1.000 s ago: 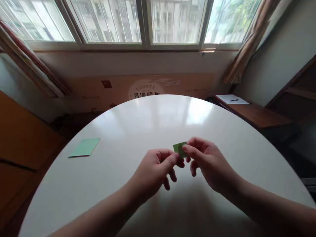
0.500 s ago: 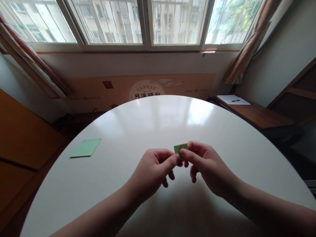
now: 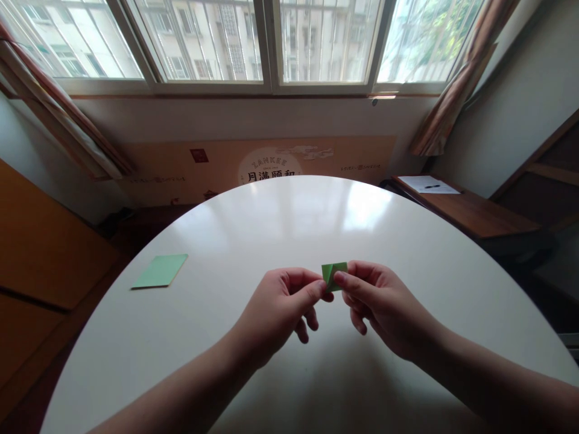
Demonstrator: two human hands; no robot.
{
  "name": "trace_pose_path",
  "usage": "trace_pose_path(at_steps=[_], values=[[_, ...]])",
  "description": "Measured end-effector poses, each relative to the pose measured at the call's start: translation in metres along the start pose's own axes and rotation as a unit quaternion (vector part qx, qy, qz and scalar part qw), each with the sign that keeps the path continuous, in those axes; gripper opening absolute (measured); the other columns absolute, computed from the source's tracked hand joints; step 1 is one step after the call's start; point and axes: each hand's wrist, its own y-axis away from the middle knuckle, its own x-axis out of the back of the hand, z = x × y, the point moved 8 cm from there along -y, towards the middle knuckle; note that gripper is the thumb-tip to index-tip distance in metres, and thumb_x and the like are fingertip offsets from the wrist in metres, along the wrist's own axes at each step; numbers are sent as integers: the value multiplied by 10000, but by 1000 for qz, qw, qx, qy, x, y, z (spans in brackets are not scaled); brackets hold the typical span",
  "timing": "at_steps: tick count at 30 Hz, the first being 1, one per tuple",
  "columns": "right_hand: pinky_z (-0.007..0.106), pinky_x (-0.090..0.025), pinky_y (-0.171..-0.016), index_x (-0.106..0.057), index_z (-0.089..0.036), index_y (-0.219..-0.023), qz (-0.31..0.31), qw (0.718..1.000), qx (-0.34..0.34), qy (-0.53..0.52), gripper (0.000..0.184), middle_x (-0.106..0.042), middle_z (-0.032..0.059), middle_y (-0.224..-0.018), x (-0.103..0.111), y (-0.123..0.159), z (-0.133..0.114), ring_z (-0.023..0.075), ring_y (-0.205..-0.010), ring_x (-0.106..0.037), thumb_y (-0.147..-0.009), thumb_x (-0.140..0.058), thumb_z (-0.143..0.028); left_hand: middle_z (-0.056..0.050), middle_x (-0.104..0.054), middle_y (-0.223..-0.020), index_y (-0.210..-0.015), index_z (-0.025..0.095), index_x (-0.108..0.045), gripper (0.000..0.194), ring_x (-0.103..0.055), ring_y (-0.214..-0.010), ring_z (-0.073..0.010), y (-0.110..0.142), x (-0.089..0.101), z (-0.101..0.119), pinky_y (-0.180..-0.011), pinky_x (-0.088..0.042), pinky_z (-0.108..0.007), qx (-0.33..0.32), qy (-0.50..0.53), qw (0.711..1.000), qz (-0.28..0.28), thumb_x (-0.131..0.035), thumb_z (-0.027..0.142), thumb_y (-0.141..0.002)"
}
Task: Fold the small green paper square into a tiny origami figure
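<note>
A small folded piece of green paper (image 3: pixel 332 271) is held up above the table between my two hands. A diagonal fold line crosses its face. My left hand (image 3: pixel 289 307) pinches its lower left corner between thumb and index finger. My right hand (image 3: pixel 373 298) grips its right side, thumb in front and index finger behind, so part of the paper is covered. The other fingers of both hands curl loosely below.
The round white table (image 3: pixel 253 241) carries a stack of light green square paper (image 3: pixel 160 271) at its left. Beyond its right edge stands a brown wooden desk (image 3: pixel 488 214) with a white sheet (image 3: pixel 420 184) and a pen on it. A window is ahead.
My left hand's grip has slid a little toward the paper's left corner, and more of the folded face shows. The view has shifted slightly; the paper stack lies unchanged.
</note>
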Motion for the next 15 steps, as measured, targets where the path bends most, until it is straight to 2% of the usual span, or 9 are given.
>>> trace_pose_path(at_steps=[2,6,11,13,15], values=[[140,-405,-383,-678,-158,-772,0,1000,3,4,266,-499,-43,-590,0,-1,0,62,-488,-414,-850,-758,-399,-10,-618,-601,-785,114,-707,218,-534,-446,-86,0,-1,-1,-347,-444,-149,1,2,1000,-2,-685,322,-844],[149,-399,-383,-673,-160,-753,8,1000,13,14,278,-498,-43,-572,1,-2,-2,64,-478,-408,-847,-758,-408,-42,-677,-717,-803,115,-703,243,-556,-455,-87,0,0,2,-345,-441,-159,-16,-39,999,-2,-667,350,-855],[153,-400,-385,-680,-155,-755,9,999,23,39,281,-513,-34,-599,0,-2,-4,72,-498,-426,-850,-750,-409,-3,-604,-574,-754,119,-690,220,-572,-461,-100,2,1,7,-369,-433,-148,-46,-147,988,11,-637,301,-865],[154,-399,-385,-679,-153,-764,8,999,24,42,277,-518,-32,-606,0,-1,-4,75,-503,-432,-850,-749,-407,-7,-610,-588,-752,115,-689,226,-575,-463,-102,1,0,6,-362,-430,-150,-44,-133,990,2,-635,304,-864],[157,-394,-386,-669,-154,-765,11,999,19,38,274,-514,-34,-598,1,-1,-4,77,-498,-427,-846,-750,-403,-42,-667,-705,-788,107,-701,255,-578,-468,-97,0,-2,3,-348,-427,-154,-25,-85,996,-20,-631,339,-869]])
